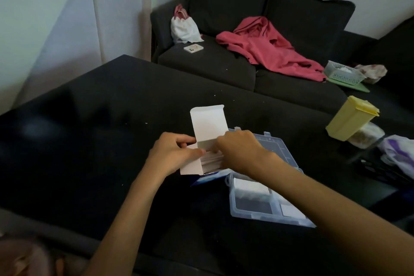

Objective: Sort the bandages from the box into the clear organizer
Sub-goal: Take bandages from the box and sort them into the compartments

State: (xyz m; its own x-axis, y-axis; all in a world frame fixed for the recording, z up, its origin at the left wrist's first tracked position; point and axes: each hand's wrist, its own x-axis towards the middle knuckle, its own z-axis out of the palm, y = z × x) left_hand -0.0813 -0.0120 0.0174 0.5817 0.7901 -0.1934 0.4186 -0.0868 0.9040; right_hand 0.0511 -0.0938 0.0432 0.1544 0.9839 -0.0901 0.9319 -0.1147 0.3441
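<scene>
A white and blue bandage box (192, 167) stands open on the black table (89, 141), its lid flap raised. My left hand (172, 152) grips the box's left side. My right hand (237, 152) reaches into the opening with curled fingers on the stack of bandages (211, 161) inside. The clear organizer (253, 210) lies open just right of the box, under my right forearm. A few white bandages (251, 187) lie in its compartments. Its lid (277, 148) is folded back behind my right hand.
A yellow lidded container (351, 117) leans over a clear jar (366, 135) at the table's right, beside a plastic bag (396, 152). Behind the table, a dark sofa (224, 63) holds a red garment (271, 47), a white pouch (184, 27), a phone (193, 48) and a mesh basket (343, 73).
</scene>
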